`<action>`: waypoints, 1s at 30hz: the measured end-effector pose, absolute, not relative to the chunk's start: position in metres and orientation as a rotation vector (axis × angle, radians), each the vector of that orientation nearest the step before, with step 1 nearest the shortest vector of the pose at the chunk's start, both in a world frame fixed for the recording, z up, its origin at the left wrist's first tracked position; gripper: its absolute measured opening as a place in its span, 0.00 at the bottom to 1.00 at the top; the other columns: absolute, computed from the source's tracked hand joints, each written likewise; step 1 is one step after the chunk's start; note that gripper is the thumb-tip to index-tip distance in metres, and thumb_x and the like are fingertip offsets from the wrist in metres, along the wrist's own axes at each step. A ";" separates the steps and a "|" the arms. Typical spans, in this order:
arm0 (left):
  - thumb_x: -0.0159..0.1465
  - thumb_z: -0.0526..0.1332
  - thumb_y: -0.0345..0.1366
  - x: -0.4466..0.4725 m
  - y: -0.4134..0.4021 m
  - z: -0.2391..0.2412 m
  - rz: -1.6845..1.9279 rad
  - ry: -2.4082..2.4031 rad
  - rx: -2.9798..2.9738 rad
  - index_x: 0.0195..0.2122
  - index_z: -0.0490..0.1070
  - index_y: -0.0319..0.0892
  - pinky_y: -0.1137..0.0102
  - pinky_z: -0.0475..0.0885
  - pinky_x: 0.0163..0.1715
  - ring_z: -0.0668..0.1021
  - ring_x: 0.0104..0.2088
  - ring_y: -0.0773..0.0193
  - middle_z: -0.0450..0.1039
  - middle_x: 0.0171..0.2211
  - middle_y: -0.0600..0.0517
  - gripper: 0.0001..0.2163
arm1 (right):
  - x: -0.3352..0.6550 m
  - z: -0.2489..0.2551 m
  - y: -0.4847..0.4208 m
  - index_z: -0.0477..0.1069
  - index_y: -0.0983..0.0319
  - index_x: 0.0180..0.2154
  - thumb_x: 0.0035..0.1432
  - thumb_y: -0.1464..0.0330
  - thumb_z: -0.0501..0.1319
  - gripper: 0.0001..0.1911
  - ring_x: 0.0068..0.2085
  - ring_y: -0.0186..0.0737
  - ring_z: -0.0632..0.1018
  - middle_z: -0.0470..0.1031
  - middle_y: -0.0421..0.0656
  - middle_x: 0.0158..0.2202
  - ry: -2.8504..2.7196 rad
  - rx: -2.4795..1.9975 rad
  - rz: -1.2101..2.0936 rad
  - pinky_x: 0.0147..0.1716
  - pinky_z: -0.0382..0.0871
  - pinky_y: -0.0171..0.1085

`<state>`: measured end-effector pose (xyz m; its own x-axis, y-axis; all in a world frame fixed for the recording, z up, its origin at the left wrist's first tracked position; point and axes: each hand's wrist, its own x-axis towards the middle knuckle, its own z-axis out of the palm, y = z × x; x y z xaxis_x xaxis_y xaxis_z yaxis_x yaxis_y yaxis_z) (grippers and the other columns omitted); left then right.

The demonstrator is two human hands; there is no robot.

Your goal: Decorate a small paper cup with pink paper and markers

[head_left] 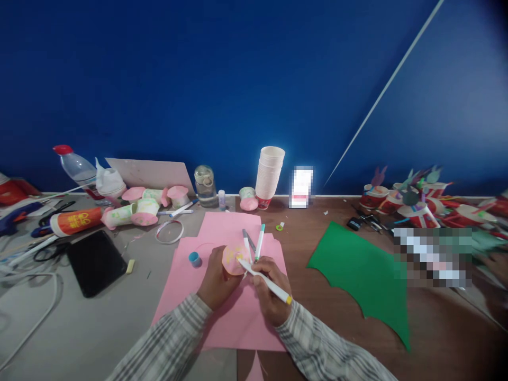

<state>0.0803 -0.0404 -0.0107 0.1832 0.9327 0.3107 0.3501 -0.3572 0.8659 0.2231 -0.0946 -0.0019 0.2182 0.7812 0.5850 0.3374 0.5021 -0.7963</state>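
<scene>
- One pink-covered cup was observed lying above the pink paper sheet, at the middle of the table; yellow marks showed on its pink face.
- The left hand was closed around the cup's side, holding it steady.
- The right hand pinched one white marker, yellow-capped at the rear, its tip touching the cup's face.
- Two further markers lay on the pink sheet just beyond the cup, one grey-tipped, one teal-tipped.
- One small blue cap sat on the sheet, to the left of the cup.
- One green paper sheet, with a scalloped cut edge, lay well apart to the right on the brown table.
- One stack of white paper cups stood against the blue wall; the number in the stack could not be counted.
- One glass jar stood left of the stack; its contents could not be told.
- One plastic bottle, red-capped, lay tilted at far left.
- Several pink-topped cups lay on their sides near it.
- One black tablet lay flat at left.
- A cluster of red decorated cups stood at far right.
</scene>
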 end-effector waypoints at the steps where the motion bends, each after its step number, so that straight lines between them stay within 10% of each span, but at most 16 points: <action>1: 0.46 0.65 0.38 0.080 -0.040 -0.011 1.159 1.209 1.822 0.42 0.64 0.50 0.56 0.71 0.41 0.72 0.41 0.54 0.67 0.39 0.52 0.21 | 0.223 -0.002 -0.095 0.71 0.58 0.33 0.52 0.68 0.56 0.06 0.31 0.42 0.75 0.73 0.40 0.28 -1.369 -1.073 0.402 0.32 0.71 0.41; 30: 0.46 0.64 0.39 0.081 -0.040 -0.013 1.169 1.221 1.850 0.42 0.64 0.48 0.57 0.71 0.40 0.72 0.40 0.55 0.67 0.38 0.52 0.20 | 0.222 0.006 -0.095 0.70 0.59 0.33 0.55 0.66 0.55 0.06 0.28 0.39 0.73 0.72 0.40 0.27 -1.423 -1.063 0.372 0.30 0.70 0.38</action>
<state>0.0806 -0.0401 -0.0133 0.1790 0.9259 0.3327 0.3721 -0.3767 0.8483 0.2220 -0.0952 0.0064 0.1841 0.7692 0.6119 0.3712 0.5220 -0.7679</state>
